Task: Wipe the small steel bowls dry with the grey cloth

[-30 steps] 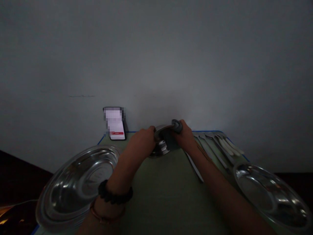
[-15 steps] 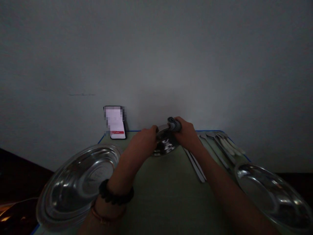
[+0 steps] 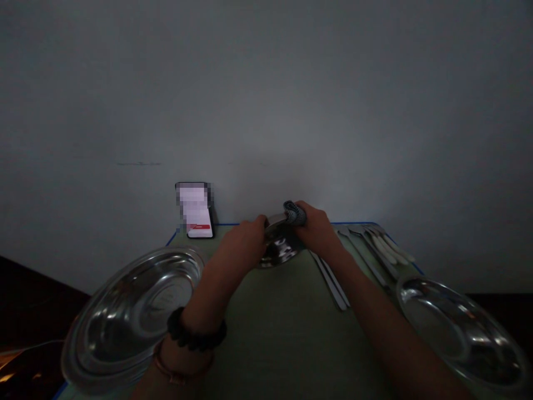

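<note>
Over the far part of the table, a shiny metal bowl (image 3: 281, 250) is held tilted between my two hands. My left hand (image 3: 245, 240) is closed on the bowl's left rim. A dark patterned cloth (image 3: 295, 213) is bunched in my right hand (image 3: 315, 225), pressed against the rim at the upper right. My right fingers are partly hidden behind the cloth and bowl. The bowl's inside is mostly out of sight.
Large steel basins (image 3: 129, 316) are nested at the left. Another steel basin (image 3: 458, 333) stands at the right. Several long-handled utensils (image 3: 375, 261) and knives with pale handles (image 3: 391, 247) lie behind it. Flat metal utensils (image 3: 331, 283) lie near my right forearm. A phone (image 3: 195, 211) leans against the wall.
Hardly anything differs. Both hands, with the bowl and cloth, sit very slightly farther left and lower in view, along with a small shift of the whole scene.
</note>
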A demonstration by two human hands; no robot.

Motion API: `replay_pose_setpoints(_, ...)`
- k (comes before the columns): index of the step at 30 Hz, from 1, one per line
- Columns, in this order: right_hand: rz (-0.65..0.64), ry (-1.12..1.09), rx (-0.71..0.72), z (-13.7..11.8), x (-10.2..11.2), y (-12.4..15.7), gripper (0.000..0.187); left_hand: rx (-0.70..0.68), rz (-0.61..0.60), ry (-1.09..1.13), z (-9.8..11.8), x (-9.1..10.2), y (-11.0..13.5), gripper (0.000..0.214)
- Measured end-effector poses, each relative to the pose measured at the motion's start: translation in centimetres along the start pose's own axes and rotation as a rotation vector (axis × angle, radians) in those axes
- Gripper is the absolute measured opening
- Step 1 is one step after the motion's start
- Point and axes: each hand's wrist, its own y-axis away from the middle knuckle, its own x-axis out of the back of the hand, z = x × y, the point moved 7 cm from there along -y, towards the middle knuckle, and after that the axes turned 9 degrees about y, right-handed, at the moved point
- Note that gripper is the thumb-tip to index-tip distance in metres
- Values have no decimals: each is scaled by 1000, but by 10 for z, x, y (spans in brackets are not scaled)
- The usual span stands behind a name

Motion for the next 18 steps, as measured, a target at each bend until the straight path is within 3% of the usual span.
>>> replay_pose_setpoints(14, -8, -7, -32, 0, 1, 0, 17, 14, -10, -5, -1, -2, -1, 40)
replay_pose_setpoints(18, 56, -52, -51, 4, 0, 1, 29, 12, -6, 1, -2, -3, -2, 39)
